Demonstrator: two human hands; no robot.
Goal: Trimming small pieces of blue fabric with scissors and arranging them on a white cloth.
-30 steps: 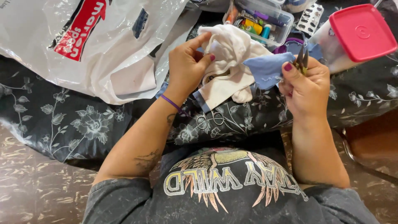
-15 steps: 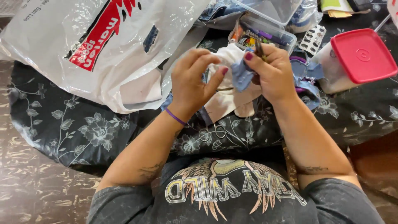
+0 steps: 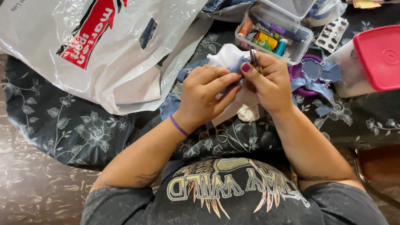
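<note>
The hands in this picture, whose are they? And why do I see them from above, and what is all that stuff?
The camera sits on a person's head and looks down, so you see their own arms and shirt. The left hand, with a purple band on its wrist, and the right hand are pressed together over a bundle of white and blue cloth, pinching it. The right hand also grips a small metal tool; I cannot tell which kind. All this lies on a dark flowered cloth. Nearby are a big white plastic bag, a clear box of small colourful things, and a tub with a pink lid.
</note>
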